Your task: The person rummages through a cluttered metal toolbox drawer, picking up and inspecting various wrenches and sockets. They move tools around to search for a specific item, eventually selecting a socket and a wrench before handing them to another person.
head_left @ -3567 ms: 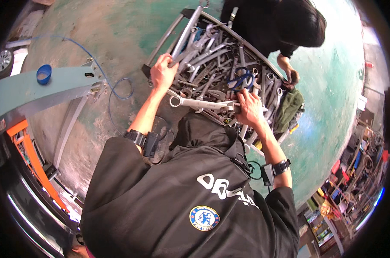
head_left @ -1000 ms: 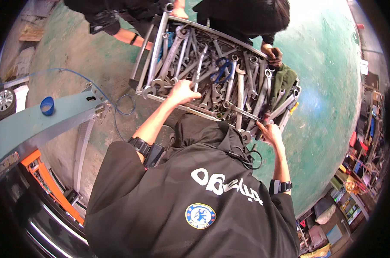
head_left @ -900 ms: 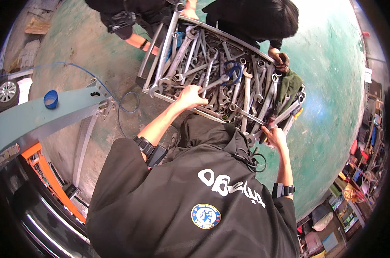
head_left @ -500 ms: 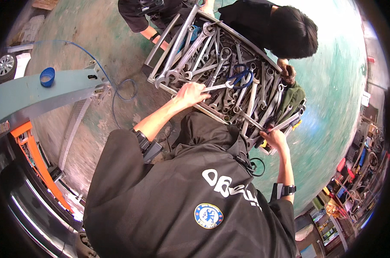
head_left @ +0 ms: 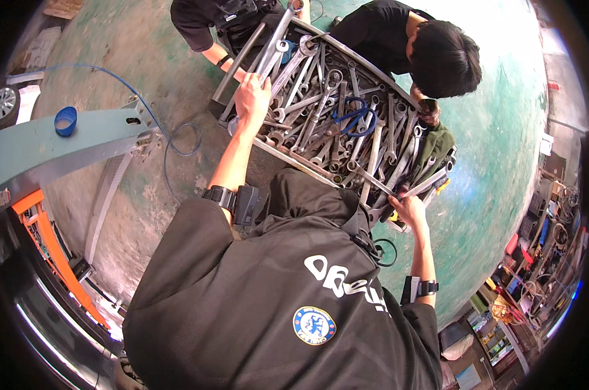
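Note:
A metal drawer-like tray (head_left: 294,161) in front of me is heaped with metal wrenches (head_left: 338,120), mostly combination ones. My left hand (head_left: 252,99) is over the tray's left side, closed on a wrench (head_left: 268,62) beside the long ones there; the fingers partly hide it. At the near right corner my right hand (head_left: 411,211) grips another wrench (head_left: 376,180), which slants up and left over the heap. A blue loop (head_left: 354,117) lies among the wrenches in the middle. Dark green cloth (head_left: 436,146) covers part of the right end.
Two people in black bend over the far side; one person's hand (head_left: 429,112) is at the tray's right rim, another's arm (head_left: 219,57) at its left. A grey-blue beam (head_left: 34,146) with a blue cup (head_left: 65,121) stands left, near a blue hose (head_left: 166,153). Cluttered shelving (head_left: 535,253) lines the right.
My left hand has moved up and left, from the near edge to the tray's left side. The wrench it held pointing right no longer shows there. My right hand stays nearly in place.

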A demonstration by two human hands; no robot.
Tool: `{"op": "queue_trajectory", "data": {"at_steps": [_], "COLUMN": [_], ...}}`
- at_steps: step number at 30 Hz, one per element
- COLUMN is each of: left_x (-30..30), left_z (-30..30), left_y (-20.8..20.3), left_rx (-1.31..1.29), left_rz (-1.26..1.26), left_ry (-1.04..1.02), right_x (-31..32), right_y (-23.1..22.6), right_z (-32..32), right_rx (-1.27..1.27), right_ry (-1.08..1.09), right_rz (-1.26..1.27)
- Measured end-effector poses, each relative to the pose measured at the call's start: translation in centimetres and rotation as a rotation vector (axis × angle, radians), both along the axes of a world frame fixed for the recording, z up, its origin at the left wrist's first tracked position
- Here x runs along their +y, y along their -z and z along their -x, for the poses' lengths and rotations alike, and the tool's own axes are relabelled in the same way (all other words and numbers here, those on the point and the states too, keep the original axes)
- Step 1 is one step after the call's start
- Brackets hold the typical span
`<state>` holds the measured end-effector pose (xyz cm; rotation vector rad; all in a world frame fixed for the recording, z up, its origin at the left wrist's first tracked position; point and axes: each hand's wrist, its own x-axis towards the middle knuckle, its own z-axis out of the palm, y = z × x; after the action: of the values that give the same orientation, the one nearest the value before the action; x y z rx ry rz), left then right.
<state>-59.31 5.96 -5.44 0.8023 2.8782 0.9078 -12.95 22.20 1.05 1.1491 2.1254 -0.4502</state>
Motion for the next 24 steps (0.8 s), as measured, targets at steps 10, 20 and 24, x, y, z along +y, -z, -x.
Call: {"op": "queue_trajectory", "data": {"at_steps": [10,20,24], "left_x": [-0.9,-2.4,-3.4], "left_z": [-4.2,-9.2,-11.0], "left_y": [2.1,0.8,0.6], "left_rx": [-0.06,-0.157,-0.199], "left_rz": [0.247,-0.002,-0.072], "left_ry": [0.22,0.398,0.413], "right_x": [-0.4,-0.4,-0.4], "right_y": [0.1,1.2,1.3], "right_z": [-0.1,-0.9,-1.0], "right_rx": [0.122,0.106,0.13], "right_ry": [0.087,0.092,0.095], "right_rz": [-0.022,-0.061,-0.03]}}
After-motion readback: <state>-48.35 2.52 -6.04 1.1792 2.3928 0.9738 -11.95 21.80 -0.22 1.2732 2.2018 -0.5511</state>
